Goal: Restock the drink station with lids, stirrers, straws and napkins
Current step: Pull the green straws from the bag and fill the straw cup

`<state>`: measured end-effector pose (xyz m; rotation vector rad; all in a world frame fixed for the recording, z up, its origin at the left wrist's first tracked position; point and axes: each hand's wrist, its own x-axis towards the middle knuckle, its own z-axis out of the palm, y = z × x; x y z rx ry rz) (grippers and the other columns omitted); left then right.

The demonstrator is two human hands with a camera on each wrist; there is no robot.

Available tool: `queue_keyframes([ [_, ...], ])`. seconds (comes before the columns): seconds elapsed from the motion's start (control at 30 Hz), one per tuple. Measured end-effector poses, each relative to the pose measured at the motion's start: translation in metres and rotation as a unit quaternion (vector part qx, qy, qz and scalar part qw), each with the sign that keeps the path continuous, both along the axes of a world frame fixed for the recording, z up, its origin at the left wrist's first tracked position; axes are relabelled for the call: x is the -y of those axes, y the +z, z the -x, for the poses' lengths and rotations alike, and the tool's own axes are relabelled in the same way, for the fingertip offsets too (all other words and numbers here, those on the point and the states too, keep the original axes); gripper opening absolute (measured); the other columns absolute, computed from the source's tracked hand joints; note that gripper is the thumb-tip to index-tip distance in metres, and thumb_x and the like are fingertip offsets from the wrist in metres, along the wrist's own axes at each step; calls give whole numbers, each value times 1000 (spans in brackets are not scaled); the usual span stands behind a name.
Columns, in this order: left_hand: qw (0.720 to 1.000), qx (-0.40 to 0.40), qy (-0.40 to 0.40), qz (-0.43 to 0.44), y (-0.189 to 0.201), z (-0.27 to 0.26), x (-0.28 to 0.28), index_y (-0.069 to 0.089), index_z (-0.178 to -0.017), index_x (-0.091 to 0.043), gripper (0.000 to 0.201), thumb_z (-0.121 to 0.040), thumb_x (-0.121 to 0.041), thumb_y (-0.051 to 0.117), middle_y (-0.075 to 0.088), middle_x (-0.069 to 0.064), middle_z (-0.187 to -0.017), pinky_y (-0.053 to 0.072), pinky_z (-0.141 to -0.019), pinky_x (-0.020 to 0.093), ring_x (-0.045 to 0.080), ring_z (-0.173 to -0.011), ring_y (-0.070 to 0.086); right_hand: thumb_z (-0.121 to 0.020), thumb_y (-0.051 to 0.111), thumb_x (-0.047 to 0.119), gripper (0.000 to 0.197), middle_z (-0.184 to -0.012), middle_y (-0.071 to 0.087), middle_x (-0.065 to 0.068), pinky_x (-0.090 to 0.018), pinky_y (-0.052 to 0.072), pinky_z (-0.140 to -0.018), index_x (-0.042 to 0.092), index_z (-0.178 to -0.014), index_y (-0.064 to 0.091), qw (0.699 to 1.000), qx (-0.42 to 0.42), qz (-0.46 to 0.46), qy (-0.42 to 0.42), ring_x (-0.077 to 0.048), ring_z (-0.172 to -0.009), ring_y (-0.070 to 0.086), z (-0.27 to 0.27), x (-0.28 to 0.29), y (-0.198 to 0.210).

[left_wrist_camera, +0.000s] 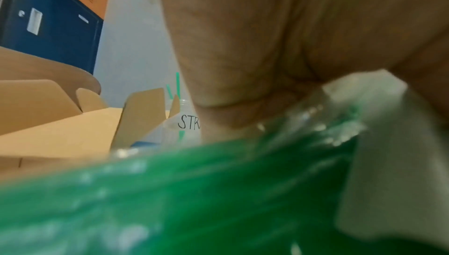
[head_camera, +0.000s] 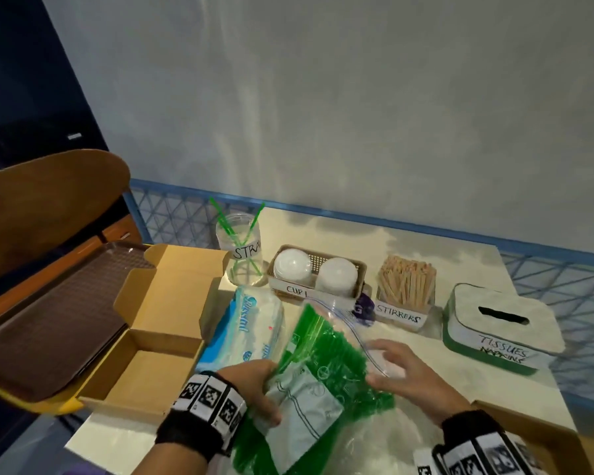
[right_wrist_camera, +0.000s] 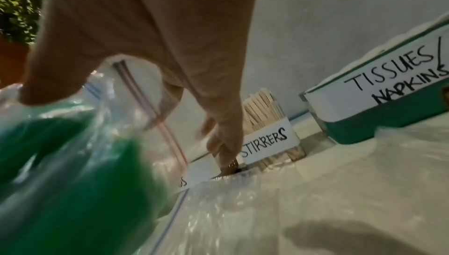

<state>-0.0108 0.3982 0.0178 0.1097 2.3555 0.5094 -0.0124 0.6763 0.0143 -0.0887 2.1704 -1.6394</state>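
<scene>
A pack of green straws (head_camera: 326, 358) in clear wrap with a white label lies tilted over the near table. My left hand (head_camera: 266, 392) grips its near left side, thumb on the label. In the left wrist view the left hand (left_wrist_camera: 267, 47) sits above the blurred green pack (left_wrist_camera: 194, 201). My right hand (head_camera: 391, 366) rests with fingers spread on a clear zip bag (head_camera: 343, 320) at the pack's right side. The right wrist view shows the right hand (right_wrist_camera: 145, 101) with its thumb on the zip bag (right_wrist_camera: 136, 144). A clear jar (head_camera: 240, 248) labelled for straws holds two green straws.
A basket of white lids (head_camera: 316, 272), a box of wooden stirrers (head_camera: 405, 286) and a green tissue box (head_camera: 501, 323) line the back. A blue tissue pack (head_camera: 251, 323) lies by an open cardboard box (head_camera: 144, 337). A brown tray (head_camera: 48, 320) sits left.
</scene>
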Motion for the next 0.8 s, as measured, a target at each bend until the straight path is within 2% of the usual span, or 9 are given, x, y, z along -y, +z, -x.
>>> queue_keyframes([
  [0.07, 998, -1, -42, 44, 4, 5, -2, 52, -120, -19, 55, -72, -31, 77, 61, 3, -120, 45, -97, 34, 22, -114, 56, -72, 73, 50, 39, -127, 50, 17, -29, 41, -97, 36, -108, 63, 999, -38, 3, 2, -6, -117, 47, 4, -5, 10],
  [0.13, 991, -12, -108, 78, 11, 13, -9, 56, -115, -17, 46, -75, -28, 74, 63, 7, -115, 49, -93, 37, 25, -109, 58, -86, 60, 31, 21, -118, 64, 8, -26, 47, -91, 24, -104, 69, 999, -21, 35, 12, -9, -108, 58, 10, -7, 17],
  [0.2, 982, -15, -163, 97, 20, 21, -22, 59, -114, -14, 41, -78, -26, 72, 64, 9, -111, 50, -90, 37, 27, -105, 60, -92, 53, 13, 20, -110, 68, 8, -21, 48, -90, 19, -101, 71, 996, -48, -23, 78, -3, -101, 61, 12, -6, 17],
  [0.3, 962, -36, -227, 148, 34, 35, -43, 57, -120, -11, 44, -80, -24, 70, 61, 9, -108, 46, -89, 34, 24, -102, 57, -85, 66, 13, 8, -94, 66, 10, -13, 45, -79, 19, -88, 69, 977, -139, -113, 115, 10, -88, 59, 15, -4, 9],
  [0.37, 949, -60, -253, 179, 39, 45, -54, 56, -124, -10, 47, -81, -19, 70, 60, 10, -118, 44, -96, 37, 26, -111, 56, -81, 71, 16, 19, -87, 65, 14, -8, 42, -72, 32, -85, 62, 972, -167, -145, 85, 14, -82, 58, 15, -5, 0],
  [0.53, 930, -137, -247, 237, 14, 51, -63, 46, -133, -17, 42, -92, -17, 51, 51, 7, -133, 9, -116, 53, 25, -129, 42, -89, 61, 8, 30, -89, 62, 14, -2, 39, -67, 37, -95, 53, 960, -187, -206, 35, 5, -78, 59, 11, -9, -13],
  [0.67, 951, -176, -182, 177, -17, 31, -53, 16, -148, -19, 71, -90, -38, 52, 24, 6, -154, 1, -116, 56, 24, -144, 16, -84, 68, 22, 53, -120, 48, 0, -7, 33, -74, 23, -131, 45, 921, -127, -343, 132, -8, -97, 49, 11, -13, -22],
  [0.73, 956, -185, -157, 163, -20, 16, -48, 2, -150, -18, 97, -81, -64, 52, 8, 3, -158, -4, -117, 55, 24, -146, 2, -78, 73, 29, 59, -124, 41, -1, -9, 31, -81, 20, -130, 46, 903, -127, -390, 125, -10, -103, 48, 13, -13, -25],
  [0.8, 951, -177, -167, 191, -23, 1, -46, -13, -149, -17, 121, -68, -77, 53, -6, 5, -159, -8, -115, 56, 26, -146, -9, -73, 77, 32, 55, -118, 39, 2, -13, 33, -84, 19, -119, 50, 897, -155, -398, 114, -11, -103, 46, 14, -8, -28],
])
